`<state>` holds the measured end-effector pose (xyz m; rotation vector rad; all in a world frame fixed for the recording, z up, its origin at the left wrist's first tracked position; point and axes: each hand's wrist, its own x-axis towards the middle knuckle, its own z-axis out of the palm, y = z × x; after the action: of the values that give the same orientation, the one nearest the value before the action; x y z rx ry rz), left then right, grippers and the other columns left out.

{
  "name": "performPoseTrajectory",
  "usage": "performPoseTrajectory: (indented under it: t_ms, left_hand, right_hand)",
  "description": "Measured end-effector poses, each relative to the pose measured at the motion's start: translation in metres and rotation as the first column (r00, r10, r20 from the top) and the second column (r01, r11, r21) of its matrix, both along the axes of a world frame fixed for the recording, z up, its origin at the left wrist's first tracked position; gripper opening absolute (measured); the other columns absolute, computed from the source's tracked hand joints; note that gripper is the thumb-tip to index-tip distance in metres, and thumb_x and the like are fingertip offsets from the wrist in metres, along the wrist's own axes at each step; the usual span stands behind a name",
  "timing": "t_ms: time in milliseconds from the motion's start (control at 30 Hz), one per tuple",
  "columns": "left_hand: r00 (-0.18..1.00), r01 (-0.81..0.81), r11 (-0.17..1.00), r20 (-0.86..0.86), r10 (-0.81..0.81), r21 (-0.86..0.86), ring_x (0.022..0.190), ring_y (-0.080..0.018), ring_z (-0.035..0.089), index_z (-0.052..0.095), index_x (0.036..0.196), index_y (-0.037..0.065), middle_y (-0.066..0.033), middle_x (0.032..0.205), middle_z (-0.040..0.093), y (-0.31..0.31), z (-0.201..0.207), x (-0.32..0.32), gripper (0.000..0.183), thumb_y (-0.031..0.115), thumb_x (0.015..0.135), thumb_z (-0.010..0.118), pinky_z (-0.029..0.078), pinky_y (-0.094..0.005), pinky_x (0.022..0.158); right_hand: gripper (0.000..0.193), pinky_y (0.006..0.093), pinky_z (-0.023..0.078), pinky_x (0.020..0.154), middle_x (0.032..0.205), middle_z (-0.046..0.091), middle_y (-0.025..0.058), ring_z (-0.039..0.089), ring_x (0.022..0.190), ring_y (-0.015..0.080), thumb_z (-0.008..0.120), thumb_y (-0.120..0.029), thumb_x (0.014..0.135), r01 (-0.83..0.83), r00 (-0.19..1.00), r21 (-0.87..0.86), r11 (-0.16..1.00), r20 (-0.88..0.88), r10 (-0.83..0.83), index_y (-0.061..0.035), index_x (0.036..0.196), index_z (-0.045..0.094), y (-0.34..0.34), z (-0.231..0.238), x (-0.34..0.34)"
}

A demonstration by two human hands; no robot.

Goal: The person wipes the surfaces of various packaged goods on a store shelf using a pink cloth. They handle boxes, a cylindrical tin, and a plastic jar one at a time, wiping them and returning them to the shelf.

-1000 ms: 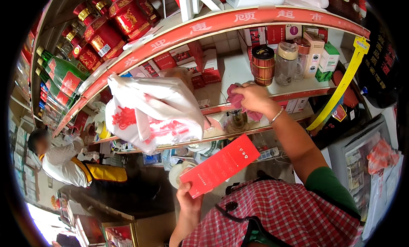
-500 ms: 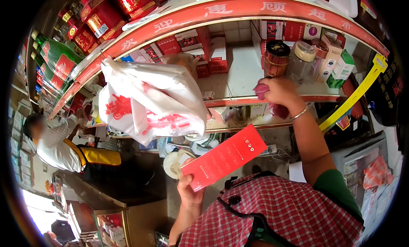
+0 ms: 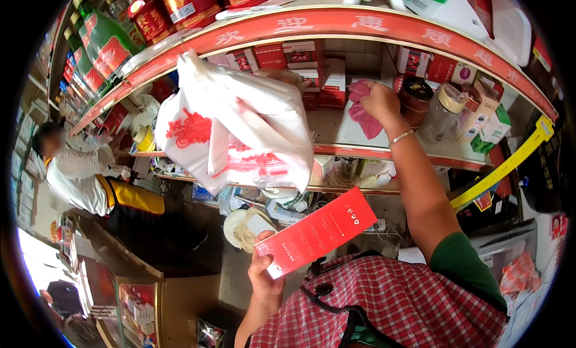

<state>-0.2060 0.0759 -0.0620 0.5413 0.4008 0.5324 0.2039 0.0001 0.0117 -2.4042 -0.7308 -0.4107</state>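
Note:
In my left hand is a long red box, gripped at its lower left end, thumb across its face. My right hand reaches onto the middle shelf, closed on a crumpled pink cloth that hangs down against the white shelf surface. Just right of that hand stand a dark-lidded brown jar and a clear jar with a cream lid. Left of it, a white plastic bag with red print hangs in front of the shelf. Several red boxes stand at the shelf's back.
A red shelf edge curves above my hands. Green bottles stand at the upper left. A yellow strip hangs at the right. Farther left is another person in a white top. Boxes and jars fill the lower shelf.
My right hand has moved left and deeper onto the shelf with the cloth, away from the jars. The red box stays in my left hand. The whole view has shifted slightly.

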Motion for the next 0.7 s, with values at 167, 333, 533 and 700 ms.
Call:
performPoseTrajectory:
  t_ms: [167,333,533,700]
  left_hand:
    - [0.992,-0.117,0.992,-0.038,0.119,0.040,0.095,-0.0278,0.058,0.045,0.118,0.001,-0.0135,0.106,0.056,-0.007,0.000,0.000,0.067,0.022,0.058,0.065,0.050,-0.0380,0.083]
    - [0.989,-0.136,0.990,-0.054,0.138,0.026,0.104,-0.0286,0.053,0.042,0.121,0.003,-0.0160,0.112,0.053,-0.013,0.002,-0.004,0.070,0.021,0.057,0.064,0.045,-0.0359,0.089]
    - [0.971,-0.195,0.980,-0.146,0.188,-0.035,0.098,-0.0267,0.056,0.045,0.117,0.001,-0.0126,0.103,0.057,-0.015,-0.002,-0.001,0.070,0.024,0.054,0.066,0.046,-0.0352,0.089]
    - [0.980,-0.184,0.982,-0.093,0.178,-0.054,0.094,-0.0250,0.057,0.045,0.115,0.001,-0.0111,0.101,0.057,-0.009,-0.014,0.000,0.065,0.024,0.058,0.067,0.048,-0.0352,0.085]
  right_hand:
    - [0.032,0.0406,0.049,0.082,0.100,0.065,0.0169,0.061,0.096,0.0336,0.057,-0.020,0.076,0.183,0.983,-0.281,0.942,0.071,-0.170,-0.0077,0.105,0.063,0.042,-0.017,0.076]
    - [0.040,0.0405,0.048,0.087,0.111,0.061,0.0168,0.059,0.104,0.0298,0.056,-0.020,0.080,0.095,0.994,-0.199,0.975,-0.042,-0.105,-0.0118,0.119,0.058,0.073,-0.065,0.138]
    - [0.030,0.0423,0.048,0.082,0.095,0.067,0.0142,0.064,0.091,0.0261,0.050,-0.024,0.082,-0.044,0.900,-0.211,0.977,-0.433,-0.053,-0.0081,0.099,0.068,0.082,-0.095,0.206]
    - [0.026,0.0428,0.049,0.078,0.096,0.066,0.0165,0.064,0.087,0.0303,0.051,-0.025,0.081,-0.075,0.971,-0.425,0.902,-0.238,-0.032,-0.0066,0.092,0.067,0.080,-0.059,0.148]
